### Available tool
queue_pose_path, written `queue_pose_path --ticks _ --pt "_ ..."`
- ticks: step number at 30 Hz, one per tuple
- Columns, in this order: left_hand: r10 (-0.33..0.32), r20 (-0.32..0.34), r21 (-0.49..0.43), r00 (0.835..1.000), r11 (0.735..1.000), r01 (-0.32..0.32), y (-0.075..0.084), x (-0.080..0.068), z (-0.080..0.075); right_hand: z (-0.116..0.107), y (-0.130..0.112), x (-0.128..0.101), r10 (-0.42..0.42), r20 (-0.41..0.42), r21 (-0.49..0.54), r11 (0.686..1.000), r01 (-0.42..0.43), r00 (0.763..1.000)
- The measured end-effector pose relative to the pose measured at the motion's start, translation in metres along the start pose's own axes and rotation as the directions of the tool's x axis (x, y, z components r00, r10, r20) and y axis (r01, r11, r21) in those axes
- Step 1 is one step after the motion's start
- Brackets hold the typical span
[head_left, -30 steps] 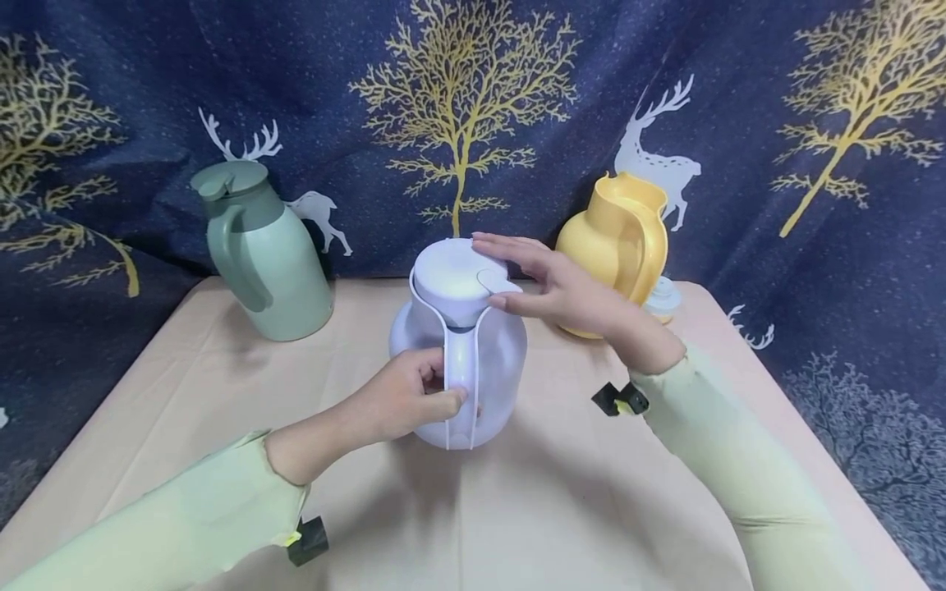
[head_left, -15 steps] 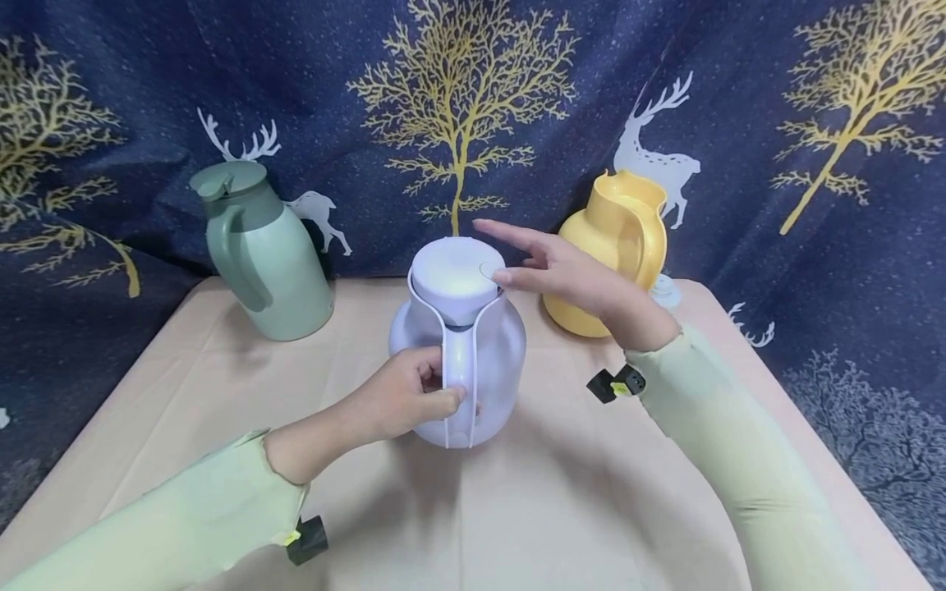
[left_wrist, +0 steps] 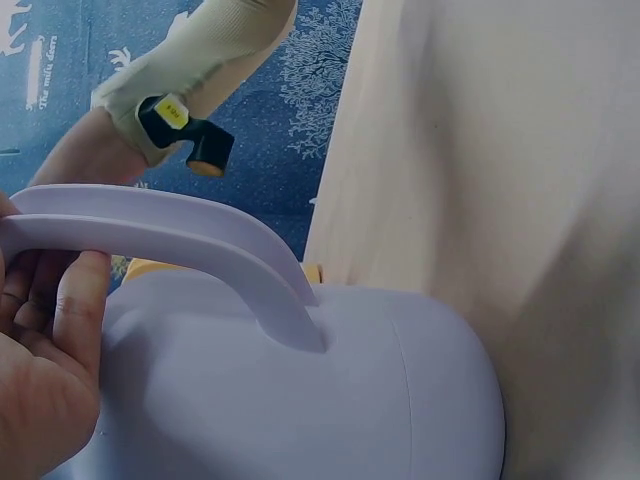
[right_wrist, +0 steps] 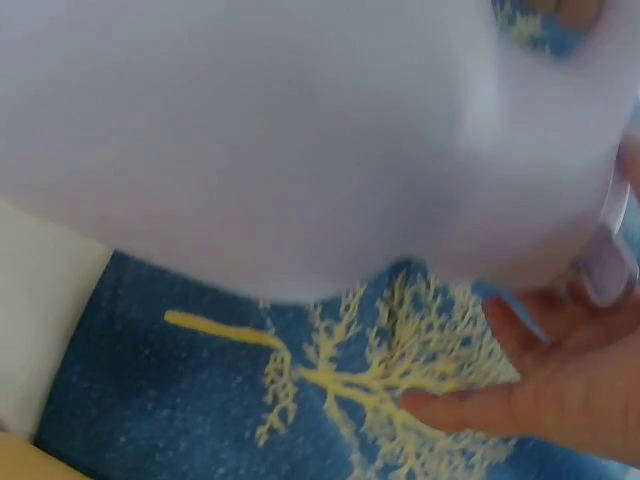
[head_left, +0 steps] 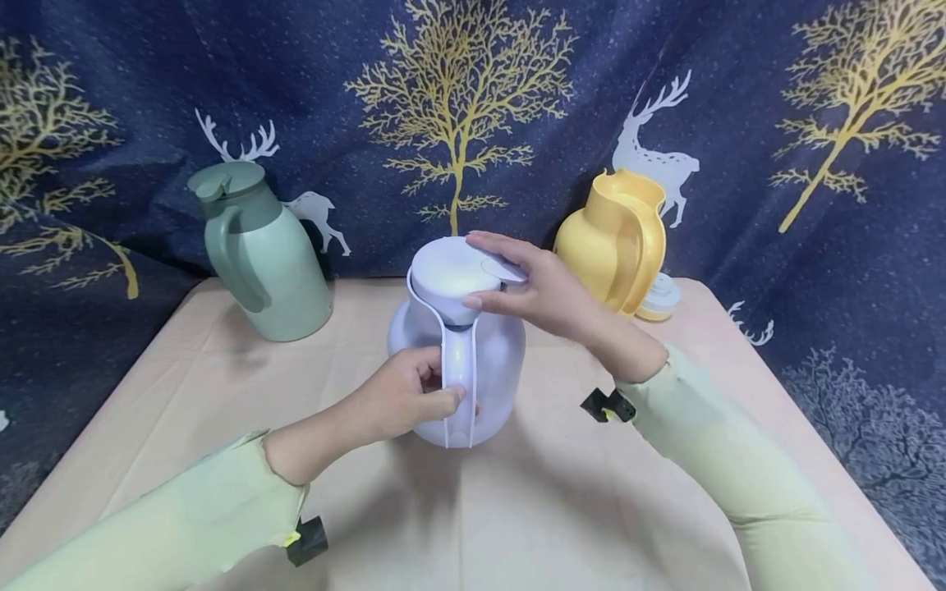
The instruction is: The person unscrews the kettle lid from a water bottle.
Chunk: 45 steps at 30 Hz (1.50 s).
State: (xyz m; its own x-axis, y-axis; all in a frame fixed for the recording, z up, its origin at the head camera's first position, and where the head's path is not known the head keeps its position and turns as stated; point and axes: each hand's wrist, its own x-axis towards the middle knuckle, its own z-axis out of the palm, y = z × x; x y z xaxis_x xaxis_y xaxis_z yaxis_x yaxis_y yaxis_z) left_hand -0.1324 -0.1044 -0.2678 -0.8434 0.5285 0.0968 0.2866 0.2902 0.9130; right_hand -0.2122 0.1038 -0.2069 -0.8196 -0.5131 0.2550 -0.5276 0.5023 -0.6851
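A pale lilac thermos jug stands upright at the middle of the table, its handle facing me. My left hand grips that handle, with the thumb lying along its near side. On top sits a round lid with a small lever pointing right. My right hand holds the lid from the right, fingers at the back rim and thumb at the front. The left wrist view shows the jug body close up; in the right wrist view the right hand is beside the lid end.
At the back left is a green thermos jug with its lid on. A yellow jug without a lid stands back right. Beside it lies a grey-and-yellow round lid. A dark patterned cloth hangs behind the table.
My right hand let go of the lid, spread its fingers, then came back onto it with the thumb farther left, along the front. The lever points slightly farther back. My left hand stayed put.
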Motion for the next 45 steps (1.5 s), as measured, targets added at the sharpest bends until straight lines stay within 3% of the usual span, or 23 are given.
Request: queue_pose_path --ticks 4,9,14,16,18,23,27,32,37,41,45 --pt "0.007 -0.004 0.001 1.000 1.000 -0.007 0.001 0.002 0.000 -0.014 0.010 0.011 -0.050 0.130 0.072 0.997 0.040 0.990" --pt "0.019 0.004 -0.022 1.000 1.000 -0.019 0.000 0.003 0.001 -0.029 0.020 0.023 -0.091 0.283 0.106 0.992 0.063 0.955" --pt "0.019 0.008 -0.030 1.000 0.999 -0.019 -0.002 0.002 0.002 -0.036 0.025 0.030 -0.125 0.372 0.166 0.984 0.067 0.920" --pt "0.019 0.008 -0.031 1.000 0.999 -0.019 -0.002 0.002 0.002 -0.037 0.025 0.031 -0.148 0.375 0.172 0.981 0.088 0.915" --pt "0.018 0.007 -0.030 1.000 0.999 -0.018 -0.002 0.002 0.002 -0.036 0.022 0.028 -0.143 0.333 0.137 0.985 0.102 0.932" --pt "0.005 0.008 -0.023 1.000 1.000 -0.004 -0.003 0.002 0.002 -0.022 0.000 0.008 -0.070 0.093 -0.140 0.987 0.083 0.993" --pt "-0.014 0.007 -0.016 1.000 1.000 0.014 -0.003 0.002 0.001 -0.006 -0.013 -0.007 -0.069 -0.042 -0.250 0.966 0.056 0.997" --pt "-0.026 0.006 -0.013 1.000 1.000 0.026 -0.003 0.001 0.001 0.003 -0.011 -0.010 -0.086 -0.119 -0.199 0.978 0.061 0.989" --pt "-0.004 0.007 -0.027 1.000 1.000 0.004 -0.002 0.001 0.001 -0.001 0.001 -0.002 -0.078 -0.068 -0.065 0.995 0.074 0.995" --pt "0.002 0.003 -0.032 1.000 0.999 -0.002 -0.002 0.001 0.001 -0.012 0.012 0.009 -0.094 0.075 0.018 0.995 0.093 0.993" --pt "0.004 0.002 -0.025 1.000 1.000 -0.004 -0.003 0.000 0.001 -0.022 0.021 0.020 -0.135 0.214 0.100 0.988 0.116 0.967"
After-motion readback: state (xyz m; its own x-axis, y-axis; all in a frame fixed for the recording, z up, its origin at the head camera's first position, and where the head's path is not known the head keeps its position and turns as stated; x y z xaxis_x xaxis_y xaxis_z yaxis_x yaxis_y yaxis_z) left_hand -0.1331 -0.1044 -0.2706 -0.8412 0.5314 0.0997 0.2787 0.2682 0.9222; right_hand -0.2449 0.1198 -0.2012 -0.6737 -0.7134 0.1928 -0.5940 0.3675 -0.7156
